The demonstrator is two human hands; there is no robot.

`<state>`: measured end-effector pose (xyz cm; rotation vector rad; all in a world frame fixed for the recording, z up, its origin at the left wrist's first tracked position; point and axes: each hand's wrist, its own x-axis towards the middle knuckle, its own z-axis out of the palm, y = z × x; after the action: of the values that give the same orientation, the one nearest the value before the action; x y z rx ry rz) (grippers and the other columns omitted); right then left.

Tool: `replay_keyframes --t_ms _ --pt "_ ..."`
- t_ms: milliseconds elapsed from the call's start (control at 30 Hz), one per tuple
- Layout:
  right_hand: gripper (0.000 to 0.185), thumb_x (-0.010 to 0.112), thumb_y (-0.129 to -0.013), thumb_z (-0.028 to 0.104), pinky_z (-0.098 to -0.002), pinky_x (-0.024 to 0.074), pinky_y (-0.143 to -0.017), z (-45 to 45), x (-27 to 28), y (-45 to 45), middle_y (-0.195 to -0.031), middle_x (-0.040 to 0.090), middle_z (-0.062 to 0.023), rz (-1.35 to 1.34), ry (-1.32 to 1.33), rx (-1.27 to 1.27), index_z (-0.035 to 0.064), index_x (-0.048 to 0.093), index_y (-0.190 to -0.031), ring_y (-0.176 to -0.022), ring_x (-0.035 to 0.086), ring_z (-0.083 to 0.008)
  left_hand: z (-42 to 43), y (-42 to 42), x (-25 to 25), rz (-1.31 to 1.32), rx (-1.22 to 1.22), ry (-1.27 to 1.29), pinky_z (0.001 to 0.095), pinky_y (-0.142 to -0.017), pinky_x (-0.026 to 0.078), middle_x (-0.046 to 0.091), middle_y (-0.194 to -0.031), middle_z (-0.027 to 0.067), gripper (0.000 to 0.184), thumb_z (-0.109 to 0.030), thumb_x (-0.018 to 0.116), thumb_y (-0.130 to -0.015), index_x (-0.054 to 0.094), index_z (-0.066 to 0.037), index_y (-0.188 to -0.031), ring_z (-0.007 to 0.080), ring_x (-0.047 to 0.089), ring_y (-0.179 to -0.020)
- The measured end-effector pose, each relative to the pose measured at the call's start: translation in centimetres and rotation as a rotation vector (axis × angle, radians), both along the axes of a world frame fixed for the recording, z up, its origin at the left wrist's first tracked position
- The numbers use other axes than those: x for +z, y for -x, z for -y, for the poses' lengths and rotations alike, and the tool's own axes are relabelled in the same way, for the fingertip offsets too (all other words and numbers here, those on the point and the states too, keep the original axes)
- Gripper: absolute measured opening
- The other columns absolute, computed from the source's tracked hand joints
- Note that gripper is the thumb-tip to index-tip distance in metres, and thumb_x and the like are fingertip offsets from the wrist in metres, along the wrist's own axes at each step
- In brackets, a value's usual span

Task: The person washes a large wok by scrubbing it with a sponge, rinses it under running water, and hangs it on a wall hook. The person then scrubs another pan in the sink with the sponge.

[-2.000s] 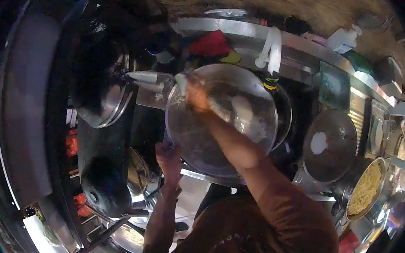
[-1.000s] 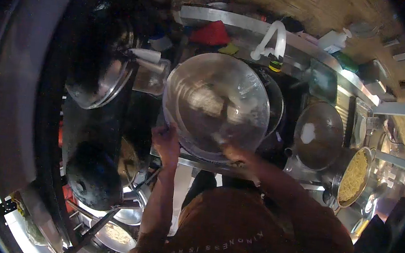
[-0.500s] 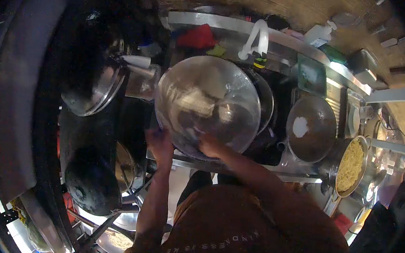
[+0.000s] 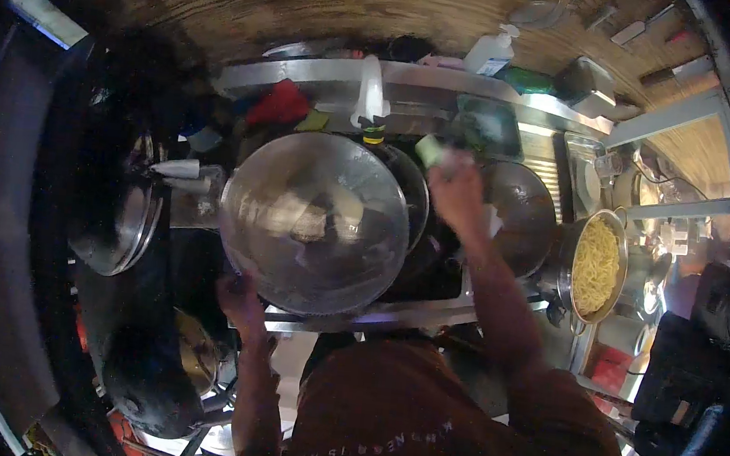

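A large, wide metal bowl point(image 4: 318, 171) rests over the sink, its inner surface wet and shiny. My left hand point(image 4: 242, 300) is closed on the near left rim of this bowl. To the right of the bowl, my right hand point(image 4: 458, 191) is raised and closed, with a pale green sponge point(image 4: 429, 151) at its fingertips, blurred by motion. Beneath my right forearm stands a smaller metal bowl point(image 4: 520, 212), partly hidden. Another dark round pan point(image 4: 418, 198) shows behind the large bowl's right edge.
Behind the large bowl stands a white faucet point(image 4: 371, 97), near a red cloth point(image 4: 280, 101) and a yellow-green pad point(image 4: 312, 121). A green tray point(image 4: 494, 122) sits at the back. Noodles fill a pot point(image 4: 621, 275) on the right. Dark woks point(image 4: 136, 364) lie left.
My right hand has come out of the large bowl and moved up and right, with the sponge now visible. My left hand stays at the rim. The view has shifted.
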<state>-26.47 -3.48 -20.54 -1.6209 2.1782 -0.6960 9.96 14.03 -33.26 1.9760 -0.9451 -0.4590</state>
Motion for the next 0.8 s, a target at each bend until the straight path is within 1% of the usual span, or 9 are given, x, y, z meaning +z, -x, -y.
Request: replay_keyframes --t_ms 33,133,200,267,367,533,633,733,800 --pt "0.054 0.054 -0.088 0.036 -0.0483 0.0368 -0.104 2.2 -1.0 2.5 -0.128 0.051 -0.0302 -0.092 0.042 -0.014 -0.0043 0.053 -0.124 -0.123 0.047 -0.0438 -0.2 -0.3 -0.8 -0.11 -0.004 0.063 0.0315 -0.073 0.046 0.059 -0.085 0.0075 0.023 -0.008 0.07 -0.083 0.053 0.001 -0.096 0.0156 0.054 -0.078" --pt "0.056 0.05 -0.09 0.038 -0.0478 0.0367 -0.105 10.4 -6.8 12.7 -0.135 0.046 -0.029 -0.511 -0.226 0.115 -0.0046 0.051 -0.126 -0.126 0.044 -0.0447 -0.2 -0.2 -1.7 -0.314 0.007 0.164 0.0312 -0.074 0.045 0.057 -0.084 0.0057 0.024 -0.007 0.07 -0.082 0.053 0.001 -0.095 0.0148 0.052 -0.077" --pt "0.044 0.05 -0.089 0.038 -0.052 0.0398 -0.099 12.6 -10.0 15.5 -0.127 0.054 -0.0222 -0.48 -0.171 0.029 0.0066 0.061 -0.118 -0.115 0.052 -0.0412 0.1 0.3 -0.1 -0.281 0.045 0.113 0.0313 -0.073 0.045 0.056 -0.083 0.0045 0.025 -0.007 0.071 -0.081 0.052 0.001 -0.095 0.0146 0.051 -0.076" --pt "0.039 0.05 -0.089 0.038 -0.0539 0.0412 -0.096 14.8 -13.3 17.8 -0.125 0.057 -0.019 -0.622 -0.241 0.166 0.0122 0.066 -0.113 -0.111 0.056 -0.0398 0.1 0.7 0.2 -0.28 0.051 0.136 0.0315 -0.072 0.045 0.056 -0.082 0.004 0.025 -0.009 0.071 -0.081 0.053 0.001 -0.094 0.0146 0.051 -0.076" --pt "0.038 0.05 -0.087 0.037 -0.0528 0.0423 -0.096 17.0 -19.0 21.3 -0.127 0.056 -0.0197 -0.993 -0.471 0.629 0.0113 0.068 -0.109 -0.113 0.056 -0.0405 0.0 1.0 1.7 -0.168 0.053 0.027 0.032 -0.069 0.045 0.056 -0.08 0.0037 0.024 -0.012 0.072 -0.081 0.054 0.001 -0.091 0.0149 0.052 -0.075" --pt "0.033 0.057 -0.081 0.034 -0.0493 0.0493 -0.087 19.4 -23.3 23.5 -0.119 0.062 -0.0212 -0.985 -0.376 0.604 0.0069 0.072 -0.09 -0.105 0.061 -0.0402 0.5 1.6 1.4 -0.035 0.141 -0.019 0.0339 -0.066 0.044 0.056 -0.077 0.0048 0.023 -0.015 0.071 -0.081 0.056 0.0 -0.088 0.0158 0.05 -0.071" --pt "0.03 0.054 -0.083 0.03 -0.0508 0.0512 -0.083 22.0 -23.7 25.4 -0.116 0.063 -0.0221 -0.809 -0.541 0.718 0.0081 0.072 -0.093 -0.101 0.063 -0.0396 0.4 1.7 1.5 -0.052 0.149 0.02 0.0344 -0.068 0.044 0.055 -0.076 0.0053 0.022 -0.015 0.07 -0.081 0.056 0.0 -0.088 0.0166 0.049 -0.071" --pt "0.029 0.054 -0.083 0.028 -0.0512 0.0511 -0.086 21.4 -21.3 24.4 -0.115 0.064 -0.0212 -0.744 -0.328 0.515 0.0083 0.072 -0.094 -0.105 0.062 -0.0405 0.3 1.7 1.7 -0.057 0.169 -0.015 0.0352 -0.07 0.044 0.054 -0.077 0.0058 0.022 -0.015 0.069 -0.081 0.055 0.0 -0.088 0.0176 0.05 -0.072" --pt "0.028 0.052 -0.084 0.026 -0.0505 0.0513 -0.087 19.0 -23.4 24.0 -0.112 0.065 -0.021 -0.969 -0.055 0.555 0.0095 0.072 -0.094 -0.104 0.062 -0.0399 0.1 1.1 1.2 -0.039 0.159 -0.086 0.0358 -0.071 0.044 0.054 -0.078 0.0059 0.023 -0.015 0.069 -0.081 0.054 0.001 -0.089 0.018 0.05 -0.073"
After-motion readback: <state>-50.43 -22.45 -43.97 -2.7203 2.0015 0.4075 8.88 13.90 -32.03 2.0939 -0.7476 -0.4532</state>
